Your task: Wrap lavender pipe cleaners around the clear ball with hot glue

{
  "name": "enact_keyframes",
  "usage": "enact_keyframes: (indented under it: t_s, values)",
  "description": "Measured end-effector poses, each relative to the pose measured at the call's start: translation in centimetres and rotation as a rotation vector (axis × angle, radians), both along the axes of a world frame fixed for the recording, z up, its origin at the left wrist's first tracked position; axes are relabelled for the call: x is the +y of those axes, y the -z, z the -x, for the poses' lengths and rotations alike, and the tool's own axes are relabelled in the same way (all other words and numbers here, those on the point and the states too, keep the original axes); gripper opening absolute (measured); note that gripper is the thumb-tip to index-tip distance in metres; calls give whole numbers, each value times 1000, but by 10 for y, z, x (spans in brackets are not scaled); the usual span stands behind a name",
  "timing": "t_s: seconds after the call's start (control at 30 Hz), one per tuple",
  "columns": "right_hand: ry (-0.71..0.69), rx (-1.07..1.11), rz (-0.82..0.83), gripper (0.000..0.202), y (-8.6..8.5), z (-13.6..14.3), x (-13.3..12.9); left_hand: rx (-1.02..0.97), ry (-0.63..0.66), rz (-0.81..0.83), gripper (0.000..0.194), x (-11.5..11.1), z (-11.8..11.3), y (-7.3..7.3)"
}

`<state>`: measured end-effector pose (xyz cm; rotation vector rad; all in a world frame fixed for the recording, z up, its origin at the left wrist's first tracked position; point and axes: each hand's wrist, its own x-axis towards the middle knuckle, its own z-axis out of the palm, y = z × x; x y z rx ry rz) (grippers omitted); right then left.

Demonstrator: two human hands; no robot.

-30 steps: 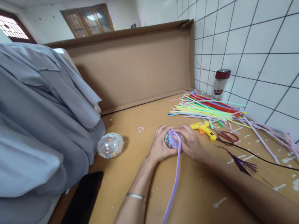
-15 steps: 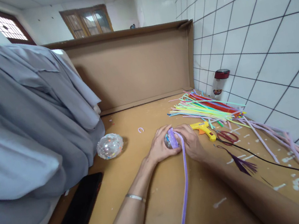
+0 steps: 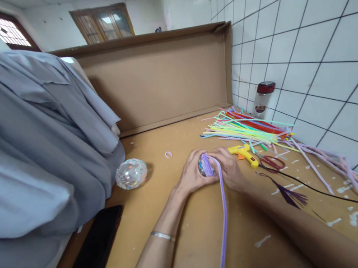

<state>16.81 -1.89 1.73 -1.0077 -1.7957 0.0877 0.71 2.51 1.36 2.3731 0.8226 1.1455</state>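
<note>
Between my hands is a small round clear ball (image 3: 201,166) with coloured specks inside. Rows of purple pipe cleaner (image 3: 208,165) band its middle, and a long loose strand (image 3: 224,208) runs down toward me. My left hand (image 3: 192,174) is curled round the ball from the left, thumb below and fingers above. From the right, my right hand (image 3: 229,169) closes on the pipe cleaner where it meets the ball; its fingertips are partly hidden. A yellow glue gun (image 3: 245,155) lies just beyond my right hand.
A larger clear ball (image 3: 131,174) rests at left, near a black phone (image 3: 91,254) and draped grey cloth (image 3: 24,155). Pipe cleaners (image 3: 246,127), red-handled scissors (image 3: 271,163), a purple tassel (image 3: 288,195) and a bottle (image 3: 263,99) are at right. A cardboard panel (image 3: 163,79) stands behind.
The ball and its purple band have turned slightly between my hands. The loose strand has shifted a little to the right. Both hands keep their hold.
</note>
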Motion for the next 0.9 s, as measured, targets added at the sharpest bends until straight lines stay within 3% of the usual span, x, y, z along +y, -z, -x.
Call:
enact_keyframes:
  t_s: [0.27,0.6,0.67,0.77,0.83,0.9]
  values:
    - [19,24,19,30,4,-2,2,-69,-6,-20,70,1,-5,6]
    - [43,-123,-45,33,-1,-7,3,-91,-42,9,70,2,-2,6]
    - [177,-174,-74,33,-3,-15,7,-89,-70,31,73,2,-1,7]
    - [551,-335,-15,27,-8,-31,11,-82,-88,50,77,2,0,9]
    - [790,-498,173,31,-11,-41,12,-89,-92,46,77,1,1,10]
    - [922,-620,407,43,-13,-48,12,-103,-95,26,76,0,0,11]
